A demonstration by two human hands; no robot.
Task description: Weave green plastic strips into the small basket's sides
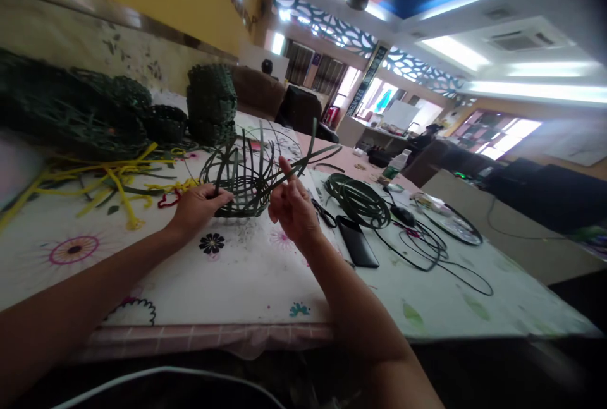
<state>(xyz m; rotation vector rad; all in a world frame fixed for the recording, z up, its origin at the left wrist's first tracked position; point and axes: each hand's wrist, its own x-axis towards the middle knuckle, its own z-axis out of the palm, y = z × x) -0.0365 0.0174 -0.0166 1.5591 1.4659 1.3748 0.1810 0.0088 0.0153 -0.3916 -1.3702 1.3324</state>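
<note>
A partly woven basket of dark green strips rests on the flowered tablecloth, its loose strip ends standing up and fanning out. My left hand pinches the near left side of the basket, thumb and fingers closed on a strip. At the right side, my right hand has its fingers curled around a strip of the basket, with the index finger pointing up. Part of the weave behind my right hand is hidden.
Finished dark green baskets stand at the back left. Yellow strips lie before them. To the right are a strip coil, a black phone, a loose cable and a plastic bottle.
</note>
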